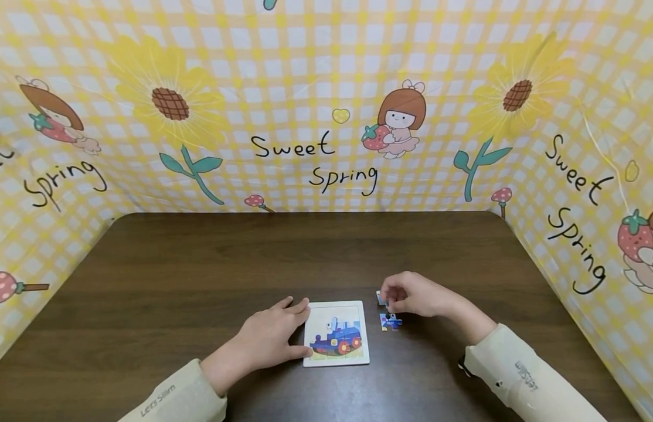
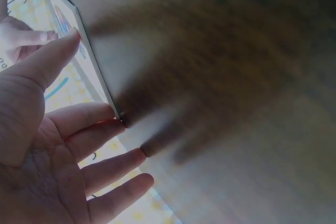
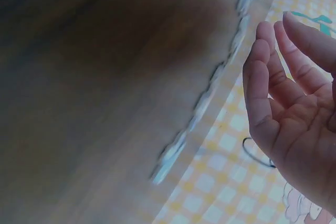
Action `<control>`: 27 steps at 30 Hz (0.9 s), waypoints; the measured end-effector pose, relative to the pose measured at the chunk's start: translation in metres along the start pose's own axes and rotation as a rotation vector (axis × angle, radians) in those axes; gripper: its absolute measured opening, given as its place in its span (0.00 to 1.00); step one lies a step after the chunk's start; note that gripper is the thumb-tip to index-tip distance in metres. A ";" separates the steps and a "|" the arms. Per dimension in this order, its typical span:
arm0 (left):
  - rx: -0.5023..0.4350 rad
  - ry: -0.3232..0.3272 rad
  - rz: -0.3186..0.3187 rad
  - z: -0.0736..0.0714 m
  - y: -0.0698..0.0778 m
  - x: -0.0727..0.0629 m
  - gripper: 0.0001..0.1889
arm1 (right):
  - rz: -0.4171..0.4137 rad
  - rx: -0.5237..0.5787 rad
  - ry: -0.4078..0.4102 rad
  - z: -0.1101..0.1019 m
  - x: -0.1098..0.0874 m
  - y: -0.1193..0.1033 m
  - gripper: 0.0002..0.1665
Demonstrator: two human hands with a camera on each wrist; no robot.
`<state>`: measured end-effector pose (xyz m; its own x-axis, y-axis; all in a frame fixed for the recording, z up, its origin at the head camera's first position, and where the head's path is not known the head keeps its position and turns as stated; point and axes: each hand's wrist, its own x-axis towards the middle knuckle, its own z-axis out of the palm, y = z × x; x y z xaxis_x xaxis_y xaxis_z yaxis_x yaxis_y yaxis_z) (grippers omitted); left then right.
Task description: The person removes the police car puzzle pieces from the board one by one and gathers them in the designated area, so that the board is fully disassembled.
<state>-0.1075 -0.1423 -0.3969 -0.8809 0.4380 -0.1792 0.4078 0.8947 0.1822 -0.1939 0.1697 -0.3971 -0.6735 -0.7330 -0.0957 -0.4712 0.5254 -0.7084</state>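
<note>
We see the left grip (image 1: 265,335) spread and unclenched — thumb and fingers touching the left side of a white frame (image 1: 365,335) with a blue train picture (image 1: 338,341) in it. The frame lies flat on the brown surface (image 1: 252,252). Just to its right are loose pieces (image 1: 387,322), with the right grip (image 1: 418,296) at them, fingers curved — whether they pinch one, we cannot tell.

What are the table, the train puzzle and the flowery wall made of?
Table: seems wood or wood-look laminate, softly shiny; brown grain streaks and pale glare show.
Train puzzle: perhaps thin wood or cardboard, with a printed face; its flat, pale frame doesn't settle which.
Flowery wall: probably printed cloth, mostly matte, since it has soft creases; thin plastic is possible.
</note>
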 end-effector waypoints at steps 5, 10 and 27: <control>-0.005 -0.003 0.004 0.001 -0.001 -0.001 0.40 | -0.017 -0.022 -0.023 0.007 0.015 -0.013 0.04; -0.004 -0.007 0.000 0.001 -0.001 -0.001 0.41 | -0.046 -0.026 -0.061 0.019 0.030 -0.026 0.05; -0.002 -0.001 -0.004 0.002 -0.003 0.000 0.41 | -0.091 -0.138 -0.185 0.045 0.059 -0.051 0.10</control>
<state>-0.1083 -0.1444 -0.3991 -0.8824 0.4342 -0.1810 0.4035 0.8964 0.1835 -0.1841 0.0800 -0.3981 -0.5149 -0.8400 -0.1712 -0.6072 0.4984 -0.6187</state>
